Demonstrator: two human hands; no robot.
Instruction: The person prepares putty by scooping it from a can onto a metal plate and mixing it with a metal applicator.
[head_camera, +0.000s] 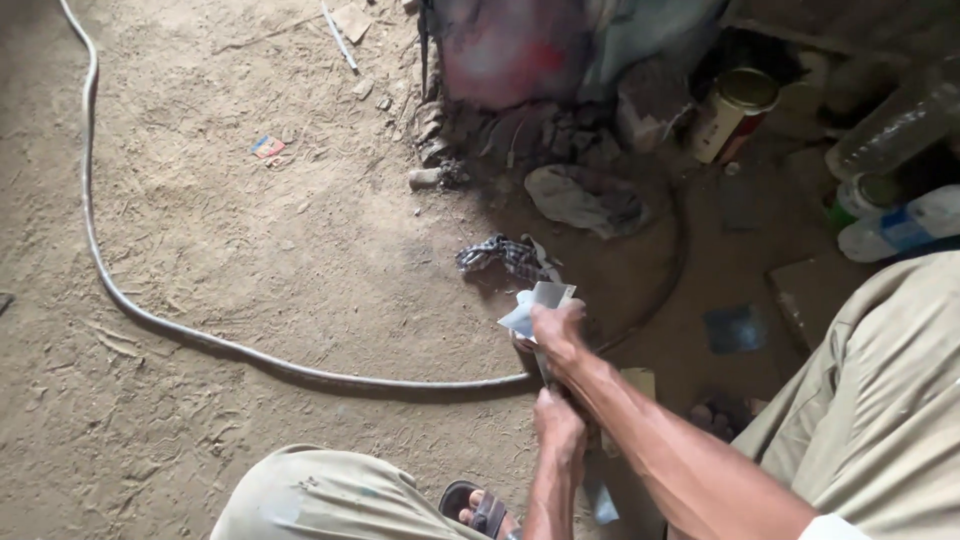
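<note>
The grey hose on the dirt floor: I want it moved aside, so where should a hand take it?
Grip the grey hose on its long bare run across the dirt, coming from above, fingers wrapped around it. It lies flat and clear of clutter there; near the right hand it is crowded.

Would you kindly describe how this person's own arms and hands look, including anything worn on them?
Both forearms are bare and lean, with no gloves, watch or rings visible. The right hand and left hand are uncovered. A white sleeve edge shows at the right upper arm. No sleeve shows on the left arm.
</note>
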